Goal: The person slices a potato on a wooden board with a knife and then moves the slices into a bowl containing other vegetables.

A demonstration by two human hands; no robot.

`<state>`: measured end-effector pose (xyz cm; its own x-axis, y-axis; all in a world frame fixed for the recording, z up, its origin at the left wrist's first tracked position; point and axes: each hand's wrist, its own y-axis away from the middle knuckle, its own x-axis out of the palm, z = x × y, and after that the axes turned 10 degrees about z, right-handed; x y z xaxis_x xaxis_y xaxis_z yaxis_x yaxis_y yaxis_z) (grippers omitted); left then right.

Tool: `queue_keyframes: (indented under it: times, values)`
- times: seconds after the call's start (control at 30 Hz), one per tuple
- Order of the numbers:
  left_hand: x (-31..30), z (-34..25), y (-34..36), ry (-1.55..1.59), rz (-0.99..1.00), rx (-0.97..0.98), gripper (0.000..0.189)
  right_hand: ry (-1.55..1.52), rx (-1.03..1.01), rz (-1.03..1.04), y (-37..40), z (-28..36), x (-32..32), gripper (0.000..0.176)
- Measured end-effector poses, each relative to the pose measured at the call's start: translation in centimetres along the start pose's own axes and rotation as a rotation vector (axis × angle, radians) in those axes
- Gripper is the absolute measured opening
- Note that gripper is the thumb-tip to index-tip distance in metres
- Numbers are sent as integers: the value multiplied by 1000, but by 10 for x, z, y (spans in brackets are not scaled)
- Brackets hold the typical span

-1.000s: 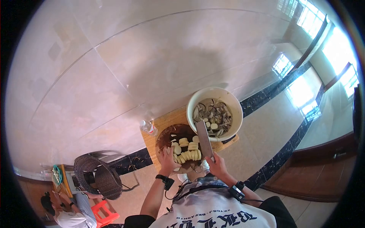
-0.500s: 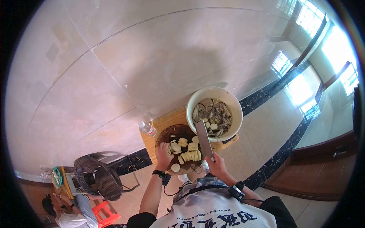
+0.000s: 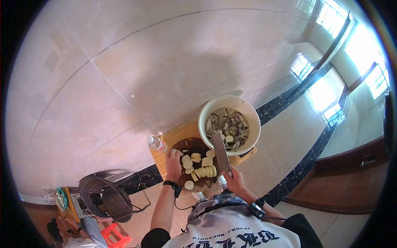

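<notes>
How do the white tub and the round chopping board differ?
The white tub is pale, while the chopping board is dark brown. The tub has a tall wall; the board is flat. The tub holds mostly greyish strips, whereas the board carries pale slices, some in rows. Both are round and sit on the wooden table.

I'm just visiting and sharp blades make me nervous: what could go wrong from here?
The cleaver in the right hand could nick the left hand if they come together. The bottle, close to the left hand, might get knocked over. The lone slice near the round board's near edge could slide off.
</notes>
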<state>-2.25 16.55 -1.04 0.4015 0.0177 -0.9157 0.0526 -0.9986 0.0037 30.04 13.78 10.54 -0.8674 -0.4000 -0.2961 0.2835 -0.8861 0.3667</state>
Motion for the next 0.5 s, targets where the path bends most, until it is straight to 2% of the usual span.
queue_keyframes:
  times: [0.13, 0.23, 0.37, 0.5]
  values:
    - [3, -3, 0, 20, 30, -31, 70, 2, 11, 8, 2, 6, -2, 26]
    - [-5, -10, 2, 83, -7, 22, 83, -20, 0, 7, 3, 10, -1, 25]
    - [0, -3, 6, 233, -9, 40, 87, -78, 87, 26, 4, 17, -1, 25]
    - [-4, -6, 14, 352, -7, 12, 88, -80, 19, 24, -2, -6, 5, 26]
